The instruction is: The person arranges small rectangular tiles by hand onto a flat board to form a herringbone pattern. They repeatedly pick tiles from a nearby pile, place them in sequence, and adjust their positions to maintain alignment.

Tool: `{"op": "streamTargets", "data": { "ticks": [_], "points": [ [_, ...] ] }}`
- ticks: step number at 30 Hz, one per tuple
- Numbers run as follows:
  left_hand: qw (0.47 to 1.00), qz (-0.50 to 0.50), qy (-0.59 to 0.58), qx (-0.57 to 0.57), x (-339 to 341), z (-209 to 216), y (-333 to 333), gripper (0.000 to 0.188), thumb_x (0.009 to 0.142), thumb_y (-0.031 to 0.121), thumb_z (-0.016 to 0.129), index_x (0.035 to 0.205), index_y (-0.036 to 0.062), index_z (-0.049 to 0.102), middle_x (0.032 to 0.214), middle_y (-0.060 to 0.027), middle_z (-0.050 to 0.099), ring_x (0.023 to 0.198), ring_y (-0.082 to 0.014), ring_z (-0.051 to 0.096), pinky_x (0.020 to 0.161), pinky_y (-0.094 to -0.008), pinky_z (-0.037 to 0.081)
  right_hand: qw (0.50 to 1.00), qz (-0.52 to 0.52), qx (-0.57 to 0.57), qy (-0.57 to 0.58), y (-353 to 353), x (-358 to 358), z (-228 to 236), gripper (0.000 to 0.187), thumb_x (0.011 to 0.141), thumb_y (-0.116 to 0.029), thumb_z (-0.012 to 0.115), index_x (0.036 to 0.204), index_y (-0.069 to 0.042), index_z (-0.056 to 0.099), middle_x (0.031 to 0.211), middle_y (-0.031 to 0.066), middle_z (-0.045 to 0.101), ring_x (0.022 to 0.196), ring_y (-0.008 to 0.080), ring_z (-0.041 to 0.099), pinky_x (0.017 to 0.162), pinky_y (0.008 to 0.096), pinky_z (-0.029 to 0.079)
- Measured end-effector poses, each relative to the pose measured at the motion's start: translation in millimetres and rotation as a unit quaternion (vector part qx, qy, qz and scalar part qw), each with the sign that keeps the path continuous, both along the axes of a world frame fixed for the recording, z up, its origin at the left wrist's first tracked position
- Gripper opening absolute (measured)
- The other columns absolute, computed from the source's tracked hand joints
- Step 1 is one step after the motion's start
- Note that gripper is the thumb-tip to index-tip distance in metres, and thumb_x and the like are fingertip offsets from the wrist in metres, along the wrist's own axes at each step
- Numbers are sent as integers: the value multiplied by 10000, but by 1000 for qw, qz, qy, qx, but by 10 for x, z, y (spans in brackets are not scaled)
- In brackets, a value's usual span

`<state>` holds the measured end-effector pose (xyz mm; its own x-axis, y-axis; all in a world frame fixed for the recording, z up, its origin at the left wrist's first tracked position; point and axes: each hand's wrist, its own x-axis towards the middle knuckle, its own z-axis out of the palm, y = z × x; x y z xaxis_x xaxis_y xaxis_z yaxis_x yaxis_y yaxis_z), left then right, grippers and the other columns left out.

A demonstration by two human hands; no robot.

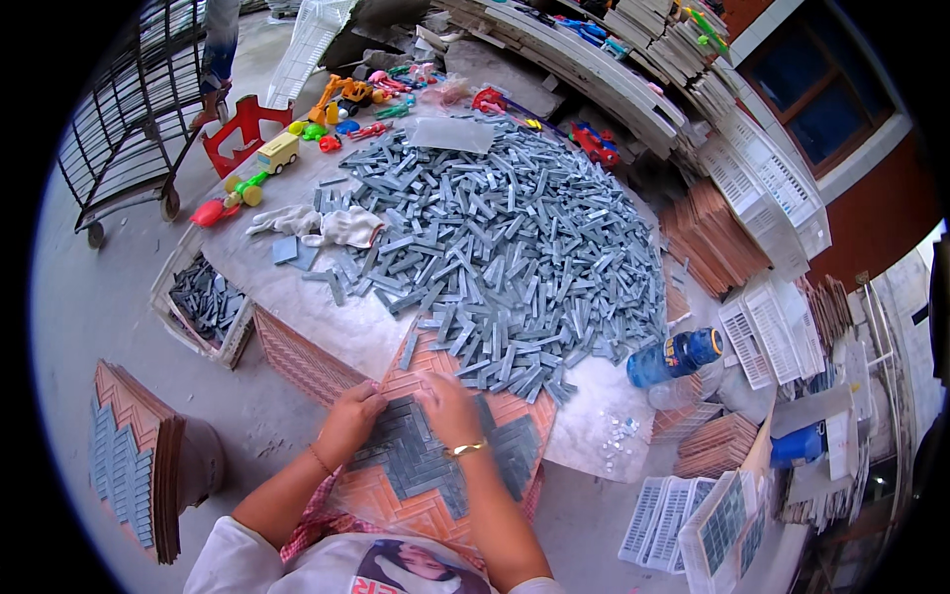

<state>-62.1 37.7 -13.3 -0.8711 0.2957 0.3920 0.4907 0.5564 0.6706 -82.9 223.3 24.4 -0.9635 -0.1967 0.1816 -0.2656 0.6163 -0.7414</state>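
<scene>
An orange herringbone-grooved tray [376, 503] lies in front of me, partly filled with grey strip tiles [411, 465]. My left hand [354, 411] is over the tray's left edge, its fingertips pressed together; anything between them is too small to make out. My right hand [450, 408], with a gold-coloured bracelet at the wrist, is over the far part of the laid tiles. Its fingers are curled down and slightly blurred, and what they hold is hidden. Just beyond both hands spreads a large heap of loose grey strip tiles [524, 238], reaching onto the tray's far edge.
A blue bottle [663, 358] stands right of the heap. White gloves [336, 228] and plastic toys [280, 151] lie at its left. A crate of dark tile pieces [242, 342] is at the left, near stacked trays [163, 465]. White baskets [772, 327] stand right.
</scene>
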Motion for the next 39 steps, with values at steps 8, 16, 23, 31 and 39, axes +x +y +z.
{"op": "streamTargets", "data": {
  "ticks": [8,16,23,31,39],
  "points": [
    [998,7,-61,-25,-196,82,20,82,760,88,583,784,19,548,739,-159,520,704,-346,552,617,-414,453,994,-101,-17,49,314,161,-17,121,800,-109,599,890,-36,633,810,132,633,717,302,608,623,370,473],
    [984,128,-102,-69,-739,145,438,248,709,203,659,780,6,526,781,-185,562,723,-380,567,636,-455,453,940,-288,184,12,258,-395,-96,250,761,-267,663,863,-48,597,792,135,620,771,326,602,646,432,466],
    [990,75,-114,-24,-677,31,285,195,724,180,647,772,0,589,810,-174,577,736,-360,568,666,-423,456,968,-244,59,-3,329,-537,-159,270,766,-255,651,832,2,597,785,156,615,749,332,610,626,410,470],
    [982,12,-186,-7,-221,128,-25,157,759,120,622,887,35,650,802,-152,576,784,-320,567,701,-390,452,975,-79,-120,-167,311,-62,-324,248,820,-183,624,928,39,600,753,108,639,621,163,592,572,295,476],
    [988,32,-149,1,-218,56,26,134,763,105,614,885,78,662,789,-120,547,753,-309,571,668,-381,458,991,-70,94,-64,207,-19,-324,192,766,-171,655,882,-19,636,807,151,662,745,311,645,673,381,495]
  ]
}}
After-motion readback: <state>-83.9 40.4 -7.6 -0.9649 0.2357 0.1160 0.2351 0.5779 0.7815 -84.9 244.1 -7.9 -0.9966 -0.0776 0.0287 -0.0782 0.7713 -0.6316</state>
